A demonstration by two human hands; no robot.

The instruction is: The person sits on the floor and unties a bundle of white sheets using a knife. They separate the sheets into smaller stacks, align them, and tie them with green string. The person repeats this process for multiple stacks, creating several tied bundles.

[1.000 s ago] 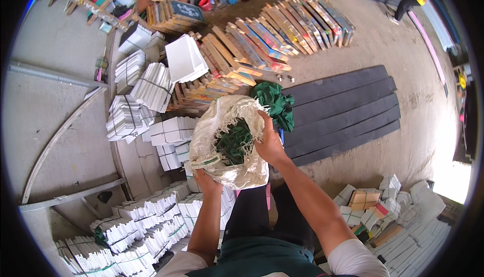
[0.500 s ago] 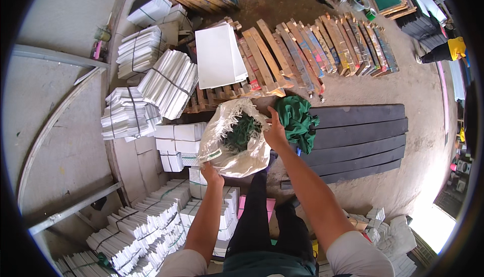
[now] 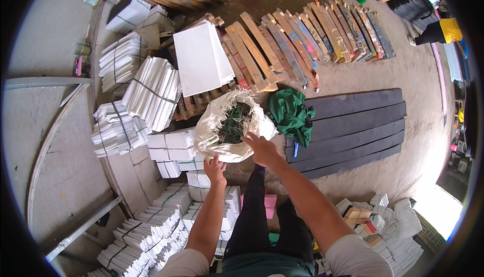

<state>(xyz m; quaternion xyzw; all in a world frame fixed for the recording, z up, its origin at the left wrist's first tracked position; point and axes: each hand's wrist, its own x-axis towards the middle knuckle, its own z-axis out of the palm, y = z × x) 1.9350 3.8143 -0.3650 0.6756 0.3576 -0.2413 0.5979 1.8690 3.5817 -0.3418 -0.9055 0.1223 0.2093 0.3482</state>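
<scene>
A white woven sack [image 3: 205, 126] stands in front of me with its frayed mouth wide. Inside it lies a tangle of thin dark green strips [image 3: 233, 126]. My left hand [image 3: 216, 171] is at the sack's near lower side, fingers apart and holding nothing. My right hand [image 3: 263, 152] reaches over the near right rim, its fingers stretched toward the strips; whether the fingertips touch the sack or the strips I cannot tell. Right beside the sack a crumpled green cloth [image 3: 291, 113] rests partly on long dark grey boards or sheets [image 3: 353, 131].
Strapped stacks of white sheets [image 3: 154, 93] stand to the left, with more [image 3: 156, 236] at the near left. Large white sheets [image 3: 201, 60] lie on wooden slats beyond the sack. A row of wooden frames [image 3: 312, 37] leans further back. Someone in yellow [image 3: 450, 30] is at far right.
Both hands have let go of the sack's rim. My right hand has come nearer and left, over the near rim; the left has opened below it. The whole view has shifted slightly.
</scene>
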